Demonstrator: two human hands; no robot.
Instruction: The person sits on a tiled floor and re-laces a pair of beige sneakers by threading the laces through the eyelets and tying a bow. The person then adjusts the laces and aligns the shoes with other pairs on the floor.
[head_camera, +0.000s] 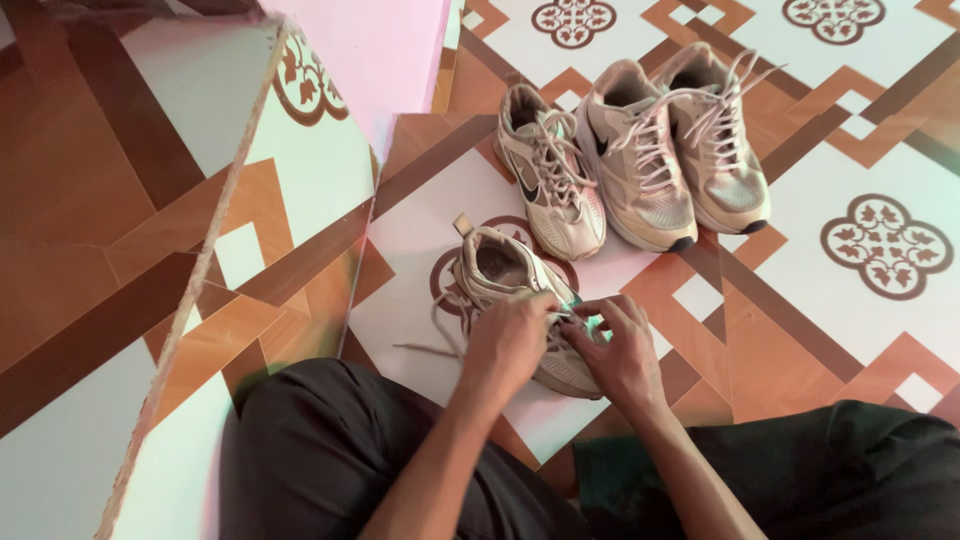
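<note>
A worn cream sneaker (505, 275) lies on the patterned floor tile right in front of me, its opening turned away from me. Both hands are on its laces over the middle of the shoe. My left hand (508, 342) pinches the lace from the left side. My right hand (622, 345) pinches it from the right, fingertips meeting the left hand's. A loose lace end (430, 345) trails left across the tile. The front of the shoe is hidden under my hands.
Three more cream sneakers stand beyond: a single one (550, 175) and a pair (675, 140) side by side. A tiled step or ledge (215, 225) rises on the left beside a pink wall (375, 50). My dark-trousered knees (330, 450) frame the bottom.
</note>
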